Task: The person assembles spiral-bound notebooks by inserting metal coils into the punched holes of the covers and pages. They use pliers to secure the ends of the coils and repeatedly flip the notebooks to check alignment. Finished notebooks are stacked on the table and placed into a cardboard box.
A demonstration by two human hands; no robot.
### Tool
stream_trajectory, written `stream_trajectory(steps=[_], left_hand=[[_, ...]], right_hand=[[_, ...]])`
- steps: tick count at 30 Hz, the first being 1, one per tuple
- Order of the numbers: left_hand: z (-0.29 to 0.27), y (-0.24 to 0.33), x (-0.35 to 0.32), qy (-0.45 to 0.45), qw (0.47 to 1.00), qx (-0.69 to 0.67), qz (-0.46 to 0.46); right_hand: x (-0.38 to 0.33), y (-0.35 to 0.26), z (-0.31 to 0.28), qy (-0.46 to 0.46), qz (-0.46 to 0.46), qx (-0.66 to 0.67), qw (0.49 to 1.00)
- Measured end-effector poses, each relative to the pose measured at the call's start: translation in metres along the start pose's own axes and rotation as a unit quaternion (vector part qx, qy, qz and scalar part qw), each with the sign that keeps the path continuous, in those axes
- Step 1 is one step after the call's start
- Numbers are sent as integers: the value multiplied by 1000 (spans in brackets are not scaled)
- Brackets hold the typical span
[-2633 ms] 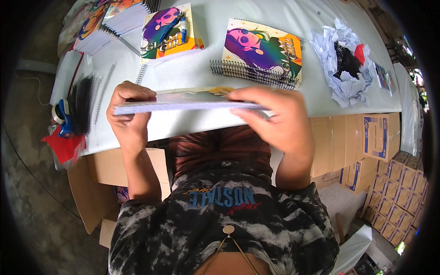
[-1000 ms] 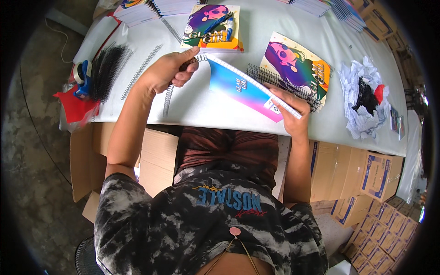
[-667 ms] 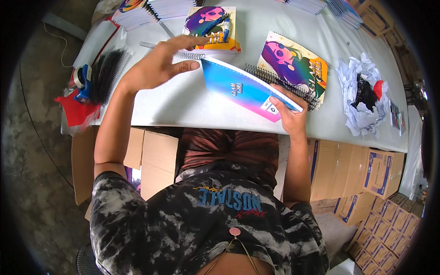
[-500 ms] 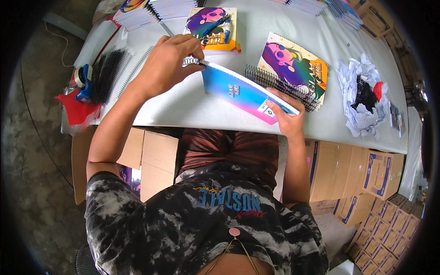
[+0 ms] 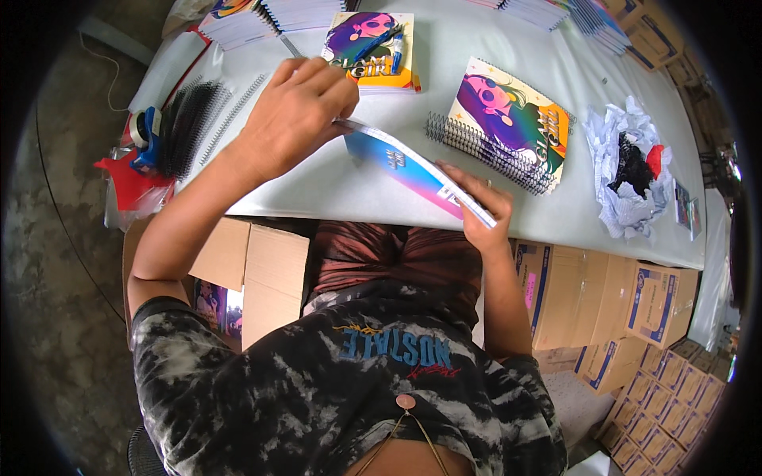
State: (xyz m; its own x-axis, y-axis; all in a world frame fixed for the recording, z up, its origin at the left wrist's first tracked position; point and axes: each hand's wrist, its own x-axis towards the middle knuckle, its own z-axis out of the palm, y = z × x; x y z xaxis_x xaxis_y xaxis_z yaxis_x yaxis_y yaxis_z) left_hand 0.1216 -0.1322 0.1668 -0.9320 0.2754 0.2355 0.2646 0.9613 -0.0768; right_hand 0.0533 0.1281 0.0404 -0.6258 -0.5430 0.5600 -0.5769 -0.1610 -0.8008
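- bright, even daylight across the white table (image 5: pixel 333 186); no hard glare on its surface.
- soft shadow falls under the left hand (image 5: pixel 294 119) and below the table edge, so light seems to come from above.
- strong fisheye bending: the table edge curves, and the stacked cartons (image 5: pixel 651 373) at lower right shrink and warp.
- black vignette rings the frame.
- centre is sharp; the ground (image 5: pixel 63 262) at left is dimmer and slightly soft.
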Motion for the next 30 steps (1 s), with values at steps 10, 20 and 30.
stream_trajectory(steps=[10,20,30], left_hand=[[67,-10,-32,378,912,152,45],[97,-8,-53,447,893,51,-33],[129,3,-83,362,932,26,12]], right_hand=[[-3,-5,22,19,-80,-8,997],[-1,-14,37,1,-123,-31,992],[-3,-17,45,-16,-139,-19,990]])
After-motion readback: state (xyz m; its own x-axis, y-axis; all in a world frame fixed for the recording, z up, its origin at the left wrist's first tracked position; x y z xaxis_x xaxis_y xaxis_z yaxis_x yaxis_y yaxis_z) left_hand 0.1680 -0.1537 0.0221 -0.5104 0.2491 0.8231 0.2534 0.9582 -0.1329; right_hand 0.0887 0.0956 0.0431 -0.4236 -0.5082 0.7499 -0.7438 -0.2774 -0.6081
